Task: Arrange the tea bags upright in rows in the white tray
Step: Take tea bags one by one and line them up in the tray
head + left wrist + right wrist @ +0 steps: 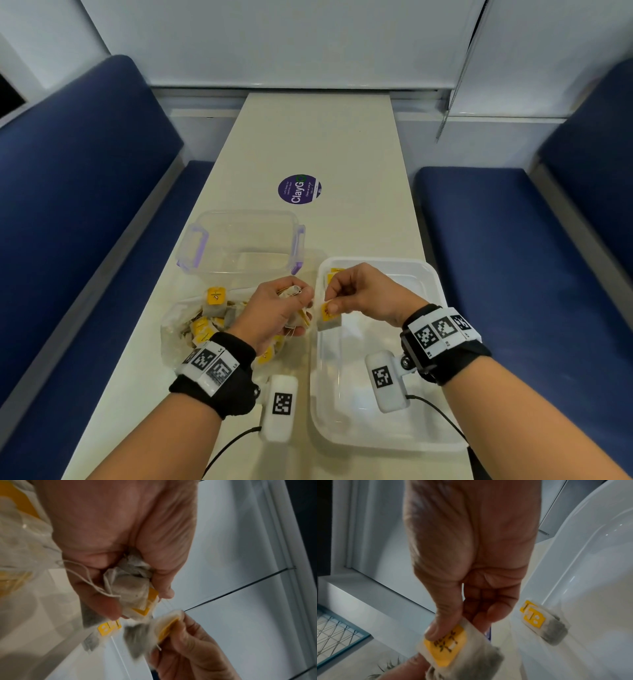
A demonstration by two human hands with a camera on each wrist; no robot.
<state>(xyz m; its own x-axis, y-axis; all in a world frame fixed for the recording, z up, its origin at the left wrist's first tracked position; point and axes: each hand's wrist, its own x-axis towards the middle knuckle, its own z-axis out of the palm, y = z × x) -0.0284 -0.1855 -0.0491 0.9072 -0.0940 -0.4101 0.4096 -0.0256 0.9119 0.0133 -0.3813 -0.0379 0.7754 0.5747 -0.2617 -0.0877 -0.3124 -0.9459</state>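
My right hand [334, 301] pinches one tea bag [329, 317] by its yellow tag, above the left rim of the white tray [442, 308]. In the right wrist view thumb and finger clamp that tea bag [453, 647], with the bag hanging below. My left hand [284, 308] grips a bunch of tea bags [133, 588] with loose strings, just left of the tray. A couple of tea bags [333, 274] stand against the tray's far left corner; one tea bag [544, 623] leans on the wall there. More tea bags [205, 325] lie in a clear plastic bag on the table's left.
An open clear container [239, 243] with purple clips stands behind the plastic bag. A round purple sticker [299, 189] lies farther up the cream table [342, 144]. Blue benches [68, 205] flank the table on both sides.
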